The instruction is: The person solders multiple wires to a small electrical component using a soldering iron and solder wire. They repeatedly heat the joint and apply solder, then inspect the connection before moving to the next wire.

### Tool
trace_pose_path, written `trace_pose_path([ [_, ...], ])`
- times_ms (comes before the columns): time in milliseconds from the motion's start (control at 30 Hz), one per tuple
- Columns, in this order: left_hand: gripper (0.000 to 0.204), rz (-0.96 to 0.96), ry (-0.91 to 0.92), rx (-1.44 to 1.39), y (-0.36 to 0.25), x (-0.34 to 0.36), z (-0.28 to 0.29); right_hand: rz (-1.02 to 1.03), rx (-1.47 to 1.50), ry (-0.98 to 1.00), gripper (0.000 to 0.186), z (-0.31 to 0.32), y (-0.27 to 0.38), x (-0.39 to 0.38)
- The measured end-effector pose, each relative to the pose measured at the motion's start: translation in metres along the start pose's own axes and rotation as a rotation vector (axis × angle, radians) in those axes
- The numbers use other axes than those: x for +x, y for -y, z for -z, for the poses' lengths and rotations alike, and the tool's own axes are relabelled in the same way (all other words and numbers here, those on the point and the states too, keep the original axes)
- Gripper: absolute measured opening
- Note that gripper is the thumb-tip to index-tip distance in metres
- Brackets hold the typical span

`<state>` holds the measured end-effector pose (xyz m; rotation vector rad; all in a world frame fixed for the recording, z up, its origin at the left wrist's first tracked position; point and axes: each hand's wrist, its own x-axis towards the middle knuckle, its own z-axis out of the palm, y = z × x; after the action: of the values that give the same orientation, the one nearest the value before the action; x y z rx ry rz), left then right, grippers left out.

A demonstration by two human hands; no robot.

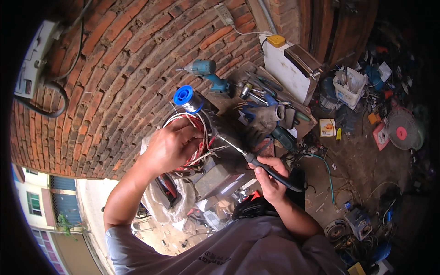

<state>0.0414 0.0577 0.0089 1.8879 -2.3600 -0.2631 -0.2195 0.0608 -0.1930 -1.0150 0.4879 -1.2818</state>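
Observation:
My right hand (271,181) is wrapped round the black handle of a soldering iron (292,184), whose thin metal shaft points up and left at the wires. My left hand (172,144) has its fingers curled closed among a bundle of red and white wires (200,153). What it pinches is hidden behind the knuckles. Just beyond that hand, a solder spool (195,103) with blue ends stands tilted. The iron's tip is close to the loose wire ends; whether it touches them I cannot tell.
A teal cordless drill (207,73) rests by the brick wall (119,68). To its right, pliers and a work glove (263,121) lie in a tool tray (307,121). A white bucket (350,87), a round fan (403,129) and tangled cables (376,238) crowd the floor at right.

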Motion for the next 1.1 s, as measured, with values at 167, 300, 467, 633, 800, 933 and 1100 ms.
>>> trace_pose_path([
  [167,0.019,0.010,-0.005,-0.017,0.000,0.004,-0.002,0.047,-0.037,0.015,0.025,0.002,-0.005,0.001],
  [300,0.019,0.026,0.007,-0.034,-0.001,0.005,-0.002,0.089,-0.044,0.027,0.025,0.000,-0.004,0.002],
  [467,0.017,-0.002,0.005,-0.025,0.000,0.006,-0.002,0.098,-0.048,0.032,0.025,-0.001,-0.002,0.004],
  [633,0.016,-0.023,-0.013,-0.019,-0.002,0.008,-0.001,0.118,-0.057,0.029,0.025,-0.003,-0.002,0.006],
  [800,0.015,-0.041,-0.029,-0.026,-0.001,0.012,-0.004,0.098,-0.124,0.041,0.025,0.001,-0.002,0.005],
  [933,0.014,-0.044,-0.023,-0.002,0.000,0.011,-0.004,0.098,-0.152,0.056,0.025,0.001,-0.001,0.006],
  [1100,0.013,-0.050,-0.020,-0.003,0.002,0.014,-0.006,0.141,-0.108,0.051,0.024,0.000,-0.001,0.010],
])
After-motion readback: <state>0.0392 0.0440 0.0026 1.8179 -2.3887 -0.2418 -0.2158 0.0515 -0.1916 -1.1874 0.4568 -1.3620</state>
